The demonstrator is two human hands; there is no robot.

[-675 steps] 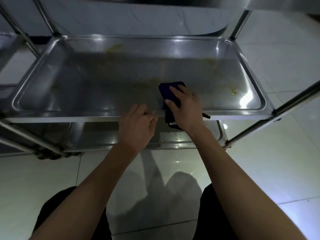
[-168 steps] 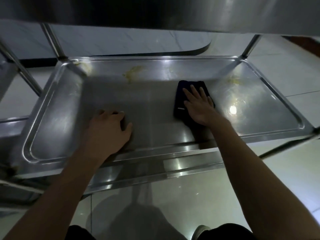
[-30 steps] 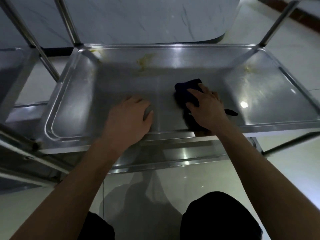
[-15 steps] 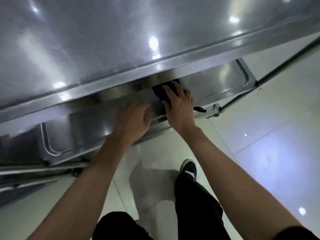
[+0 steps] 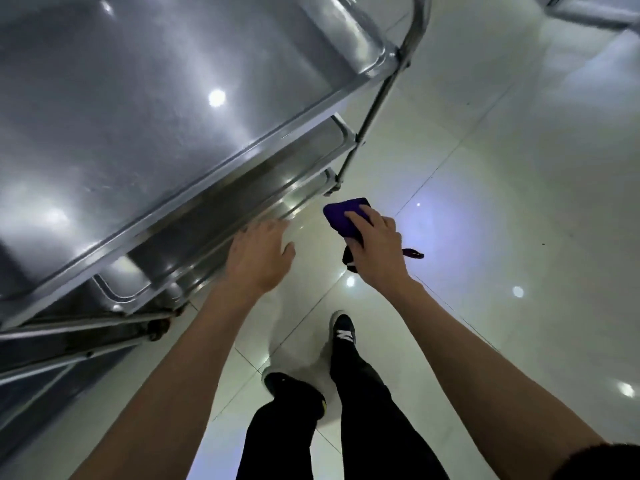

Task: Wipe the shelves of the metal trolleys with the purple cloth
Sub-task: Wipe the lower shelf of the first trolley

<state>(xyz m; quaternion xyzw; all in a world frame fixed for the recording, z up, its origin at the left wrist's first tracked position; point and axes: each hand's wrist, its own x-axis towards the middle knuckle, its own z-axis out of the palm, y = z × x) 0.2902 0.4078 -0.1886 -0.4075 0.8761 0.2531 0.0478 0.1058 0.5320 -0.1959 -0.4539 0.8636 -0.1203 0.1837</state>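
Observation:
The metal trolley (image 5: 145, 126) fills the upper left, its top shelf seen from above and two lower shelves showing under its front edge. My right hand (image 5: 375, 245) holds the folded purple cloth (image 5: 344, 216) in the air over the floor, to the right of the trolley's lower shelves and apart from them. My left hand (image 5: 259, 254) hovers with fingers spread and relaxed beside the front rim of the lower shelf (image 5: 242, 199); whether it touches the rim I cannot tell.
A trolley upright post (image 5: 381, 88) runs down at the top shelf's right corner. Glossy white floor tiles (image 5: 502, 202) spread to the right. My legs and dark shoes (image 5: 343, 332) stand below. Part of another metal frame (image 5: 588, 15) shows at top right.
Both hands have come off the lower shelf and out from under the top shelf. The right hand has lifted the cloth away to the right. The view has risen and swung right.

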